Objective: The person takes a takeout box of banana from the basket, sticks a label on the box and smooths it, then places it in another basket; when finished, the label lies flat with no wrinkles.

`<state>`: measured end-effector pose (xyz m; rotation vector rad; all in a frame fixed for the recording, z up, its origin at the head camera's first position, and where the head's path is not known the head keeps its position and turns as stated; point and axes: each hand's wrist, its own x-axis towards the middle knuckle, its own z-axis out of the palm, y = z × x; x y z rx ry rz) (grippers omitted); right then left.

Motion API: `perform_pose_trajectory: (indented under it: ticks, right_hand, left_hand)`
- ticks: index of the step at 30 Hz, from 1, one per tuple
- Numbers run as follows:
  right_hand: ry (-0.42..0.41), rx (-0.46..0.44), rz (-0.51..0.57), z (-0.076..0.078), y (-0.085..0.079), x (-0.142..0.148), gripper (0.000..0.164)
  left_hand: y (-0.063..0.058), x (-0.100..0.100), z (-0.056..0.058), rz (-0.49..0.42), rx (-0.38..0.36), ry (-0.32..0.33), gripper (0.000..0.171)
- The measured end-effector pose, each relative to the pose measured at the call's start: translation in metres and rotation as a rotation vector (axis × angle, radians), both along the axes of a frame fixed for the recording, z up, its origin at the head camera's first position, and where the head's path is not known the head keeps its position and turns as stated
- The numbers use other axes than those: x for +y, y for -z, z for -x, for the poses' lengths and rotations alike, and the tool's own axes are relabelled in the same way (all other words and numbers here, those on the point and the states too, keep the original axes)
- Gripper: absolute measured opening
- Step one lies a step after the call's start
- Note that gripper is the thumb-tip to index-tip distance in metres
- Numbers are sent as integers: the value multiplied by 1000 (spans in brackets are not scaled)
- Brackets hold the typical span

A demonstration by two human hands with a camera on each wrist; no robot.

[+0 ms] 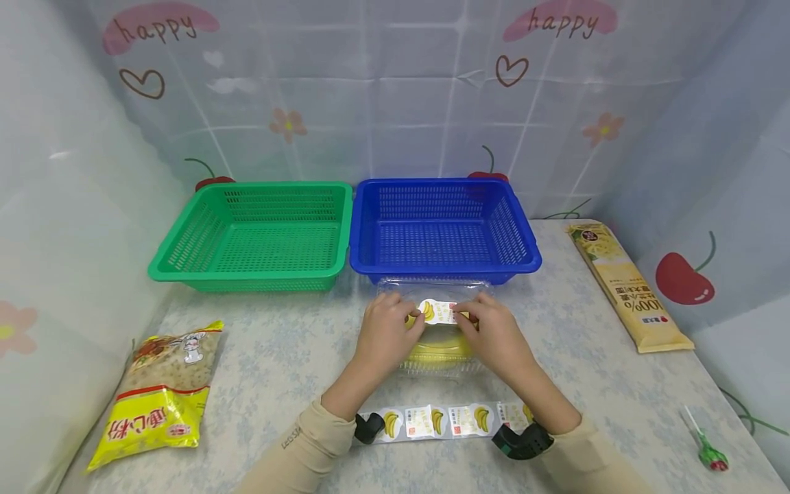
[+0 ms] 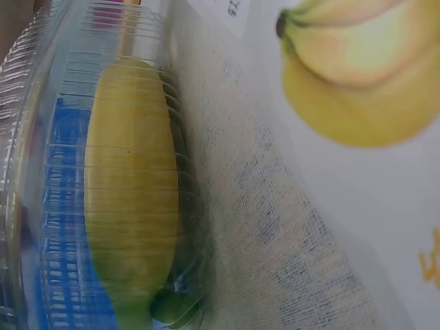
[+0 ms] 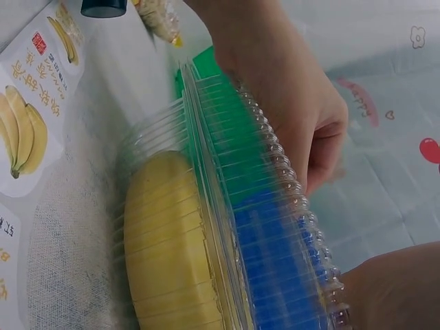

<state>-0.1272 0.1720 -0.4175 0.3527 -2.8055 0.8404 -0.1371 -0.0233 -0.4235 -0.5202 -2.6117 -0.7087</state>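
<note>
A clear plastic clamshell box [image 1: 432, 371] with yellow bananas [image 1: 439, 348] inside stands before the blue basket. Over its lid my left hand [image 1: 384, 331] pinches the left end of a white banana sticker [image 1: 441, 312]. The sticker's right end is pinched between the thumb and fingers of my right hand [image 1: 498, 337]. Whether the sticker touches the lid, I cannot tell. In the right wrist view, a banana [image 3: 165, 240] shows through the ribbed box wall, with my left hand [image 3: 289, 103] above it. The left wrist view shows another stretch of banana [image 2: 130, 172] through the plastic.
A strip of banana stickers [image 1: 420, 423] lies under my wrists. Behind the box are a green basket [image 1: 247, 280] and a blue basket [image 1: 444, 264]. A yellow food bag [image 1: 162, 394] lies at left, a noodle packet [image 1: 629, 291] at right, and a lollipop [image 1: 711, 454] near the right edge.
</note>
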Motion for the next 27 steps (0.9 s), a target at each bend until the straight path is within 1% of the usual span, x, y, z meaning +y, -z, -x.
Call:
perform_pose_trajectory:
  ticks: [8, 13, 15, 19, 23, 27]
  right_hand:
    - [-14, 7, -34, 0, 0, -2, 21]
    - [-11, -16, -20, -2, -2, -1, 20]
    - [-12, -13, -6, -4, -4, 1, 21]
    - [-21, 21, 25, -10, -10, 5, 24]
    - [-25, 45, 49, -14, -15, 13, 24]
    - [-14, 78, 57, -15, -19, 24, 24]
  left_hand:
    - [-1, 1, 0, 4, -5, -4, 10]
    - [-2, -1, -1, -12, -10, 8, 9]
    - [-2, -2, -2, -29, -16, 24, 9]
    - [-3, -8, -6, -92, -21, 53, 9]
    - [-4, -15, -12, -150, 8, 80, 12]
    - [-3, -24, -19, -178, 25, 89, 17]
